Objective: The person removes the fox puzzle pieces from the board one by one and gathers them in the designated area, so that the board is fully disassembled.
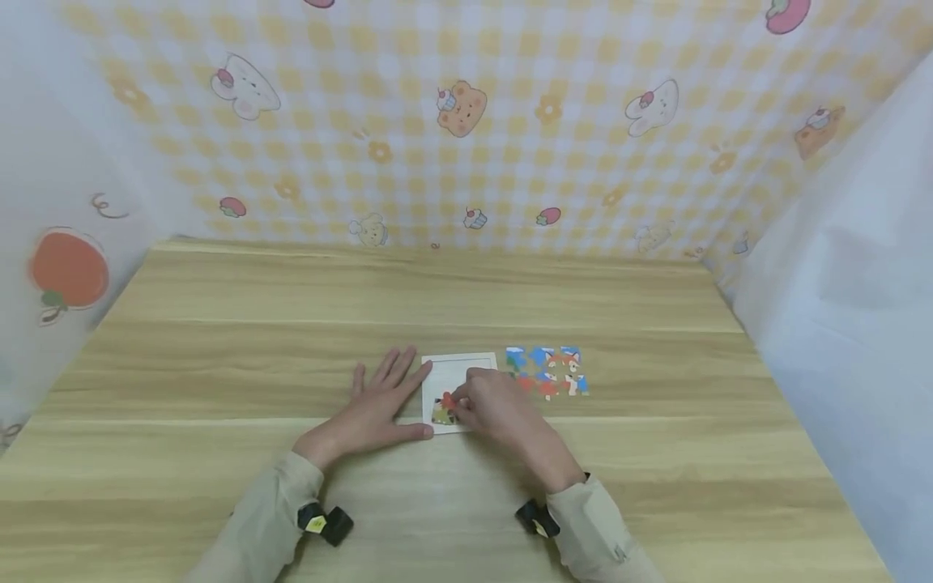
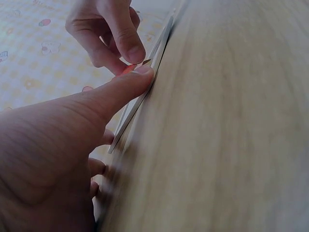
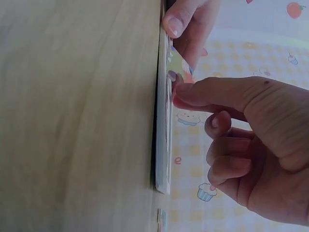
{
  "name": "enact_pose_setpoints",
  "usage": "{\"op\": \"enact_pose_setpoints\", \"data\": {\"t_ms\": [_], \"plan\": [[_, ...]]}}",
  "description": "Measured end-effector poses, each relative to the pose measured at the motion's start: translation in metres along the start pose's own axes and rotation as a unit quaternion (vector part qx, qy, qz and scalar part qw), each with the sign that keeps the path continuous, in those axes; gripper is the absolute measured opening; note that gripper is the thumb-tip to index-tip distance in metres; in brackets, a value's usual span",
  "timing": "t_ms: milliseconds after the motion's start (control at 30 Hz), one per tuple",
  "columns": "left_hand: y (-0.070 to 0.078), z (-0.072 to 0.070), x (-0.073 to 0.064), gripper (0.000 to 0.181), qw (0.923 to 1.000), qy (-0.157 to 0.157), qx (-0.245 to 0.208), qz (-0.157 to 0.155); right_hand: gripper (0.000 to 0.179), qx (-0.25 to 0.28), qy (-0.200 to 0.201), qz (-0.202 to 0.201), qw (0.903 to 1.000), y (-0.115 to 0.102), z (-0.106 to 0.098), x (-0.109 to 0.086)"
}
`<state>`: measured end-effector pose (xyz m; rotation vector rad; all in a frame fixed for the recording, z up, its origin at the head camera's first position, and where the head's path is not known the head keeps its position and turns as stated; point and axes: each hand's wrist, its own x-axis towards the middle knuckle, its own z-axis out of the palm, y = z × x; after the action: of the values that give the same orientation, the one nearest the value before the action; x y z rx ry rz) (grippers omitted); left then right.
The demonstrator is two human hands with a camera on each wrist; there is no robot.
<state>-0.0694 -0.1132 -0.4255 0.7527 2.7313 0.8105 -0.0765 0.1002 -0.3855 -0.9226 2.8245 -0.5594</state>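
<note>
A red puzzle piece [image 1: 448, 399] is pinched by the right hand [image 1: 497, 402] over the lower-left part of the white tray [image 1: 446, 374], whose left edge is touched by the left hand [image 1: 381, 410], fingers spread. The piece is apparently being fitted; careful alignment, then a light press, seems called for. Loose pieces [image 1: 547, 386] are laid nearby on the counter [image 1: 670, 461].

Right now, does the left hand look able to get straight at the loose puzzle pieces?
Probably not directly: the white board and the right hand lie between the left hand and the loose puzzle pieces, so it would likely have to reach across.
</note>
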Motion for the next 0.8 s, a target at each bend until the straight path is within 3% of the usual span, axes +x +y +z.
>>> {"op": "enact_pose_setpoints", "data": {"t_ms": [567,800], "plan": [[0.002,-0.001,0.0,0.088,1.0,-0.007,0.004,-0.005,0.012,0.012,0.031,-0.006,0.9994,0.008,-0.004,-0.001],[0.002,-0.004,0.0,0.087,0.9996,-0.019,-0.018,-0.004,0.016,0.052,0.032,0.035,0.9975,0.023,-0.014,-0.005]]}}
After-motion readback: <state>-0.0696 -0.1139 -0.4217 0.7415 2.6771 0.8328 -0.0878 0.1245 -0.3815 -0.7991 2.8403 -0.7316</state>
